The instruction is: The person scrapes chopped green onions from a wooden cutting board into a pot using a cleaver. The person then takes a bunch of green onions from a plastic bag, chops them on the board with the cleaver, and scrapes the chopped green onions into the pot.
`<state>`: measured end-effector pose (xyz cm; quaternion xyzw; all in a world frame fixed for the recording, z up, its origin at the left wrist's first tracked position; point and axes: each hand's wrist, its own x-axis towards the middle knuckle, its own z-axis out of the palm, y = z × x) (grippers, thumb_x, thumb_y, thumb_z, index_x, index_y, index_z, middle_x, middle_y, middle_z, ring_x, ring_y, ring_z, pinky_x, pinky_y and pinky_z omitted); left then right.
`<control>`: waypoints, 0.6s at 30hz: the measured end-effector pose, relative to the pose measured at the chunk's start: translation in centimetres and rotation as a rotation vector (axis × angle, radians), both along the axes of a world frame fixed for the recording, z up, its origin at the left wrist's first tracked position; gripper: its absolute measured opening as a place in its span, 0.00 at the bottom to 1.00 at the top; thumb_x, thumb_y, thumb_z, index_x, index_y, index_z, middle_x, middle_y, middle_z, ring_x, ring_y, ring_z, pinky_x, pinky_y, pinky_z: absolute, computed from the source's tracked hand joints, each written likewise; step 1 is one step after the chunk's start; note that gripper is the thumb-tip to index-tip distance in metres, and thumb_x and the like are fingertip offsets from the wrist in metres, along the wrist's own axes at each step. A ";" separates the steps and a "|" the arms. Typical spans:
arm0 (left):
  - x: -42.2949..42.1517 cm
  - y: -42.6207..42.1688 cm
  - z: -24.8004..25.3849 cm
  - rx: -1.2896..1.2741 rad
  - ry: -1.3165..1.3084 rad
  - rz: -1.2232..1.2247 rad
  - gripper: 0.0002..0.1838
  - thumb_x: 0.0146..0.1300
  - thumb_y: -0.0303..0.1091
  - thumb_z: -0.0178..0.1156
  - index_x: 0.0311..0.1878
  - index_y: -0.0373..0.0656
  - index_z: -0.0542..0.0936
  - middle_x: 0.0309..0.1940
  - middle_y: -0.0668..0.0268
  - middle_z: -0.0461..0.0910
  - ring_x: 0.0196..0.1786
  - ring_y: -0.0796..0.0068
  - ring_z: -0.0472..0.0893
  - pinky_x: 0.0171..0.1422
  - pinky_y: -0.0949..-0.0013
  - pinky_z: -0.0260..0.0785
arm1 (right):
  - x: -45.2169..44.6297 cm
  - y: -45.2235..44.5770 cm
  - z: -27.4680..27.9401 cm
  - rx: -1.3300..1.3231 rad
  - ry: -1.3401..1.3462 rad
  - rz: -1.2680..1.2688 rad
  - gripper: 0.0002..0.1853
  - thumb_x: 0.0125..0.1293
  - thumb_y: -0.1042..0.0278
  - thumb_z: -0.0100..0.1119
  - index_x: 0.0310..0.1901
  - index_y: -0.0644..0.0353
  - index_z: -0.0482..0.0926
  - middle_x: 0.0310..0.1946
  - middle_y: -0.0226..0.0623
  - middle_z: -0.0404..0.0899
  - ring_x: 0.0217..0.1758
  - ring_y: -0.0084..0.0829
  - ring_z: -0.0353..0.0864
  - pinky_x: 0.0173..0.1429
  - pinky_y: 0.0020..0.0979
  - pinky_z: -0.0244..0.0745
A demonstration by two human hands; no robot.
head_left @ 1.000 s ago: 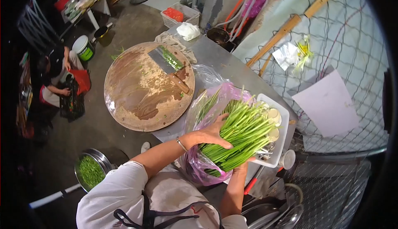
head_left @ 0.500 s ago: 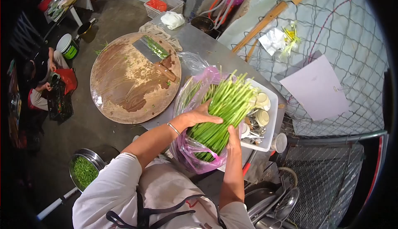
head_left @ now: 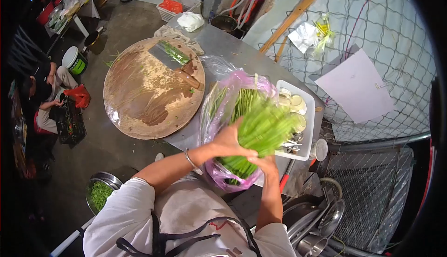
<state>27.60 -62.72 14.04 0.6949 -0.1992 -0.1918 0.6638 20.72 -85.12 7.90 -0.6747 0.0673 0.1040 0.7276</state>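
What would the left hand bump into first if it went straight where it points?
The left hand would push into the green stalks right away, since it is against them. Past those, the white tub looks next in line, though depth is hard to judge.

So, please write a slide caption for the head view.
Left hand and right hand hold green stalks over a pink bag; a cleaver lies on the round board.
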 end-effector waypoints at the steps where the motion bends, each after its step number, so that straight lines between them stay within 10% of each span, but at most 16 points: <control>1: -1.3 0.2 2.2 0.083 -0.027 -0.006 0.61 0.42 0.43 0.84 0.79 0.40 0.60 0.68 0.50 0.75 0.70 0.54 0.76 0.76 0.61 0.66 | -0.7 -1.7 -1.5 -0.147 -0.140 0.125 0.57 0.44 0.63 0.87 0.76 0.62 0.63 0.68 0.45 0.75 0.72 0.39 0.74 0.76 0.43 0.70; 18: -4.2 2.4 9.8 -0.378 -0.516 -0.044 0.61 0.41 0.50 0.85 0.76 0.37 0.63 0.68 0.47 0.73 0.69 0.51 0.78 0.73 0.56 0.71 | -5.4 5.1 12.7 -0.236 -0.431 -0.217 0.58 0.46 0.51 0.86 0.76 0.63 0.63 0.70 0.46 0.72 0.72 0.42 0.74 0.76 0.45 0.69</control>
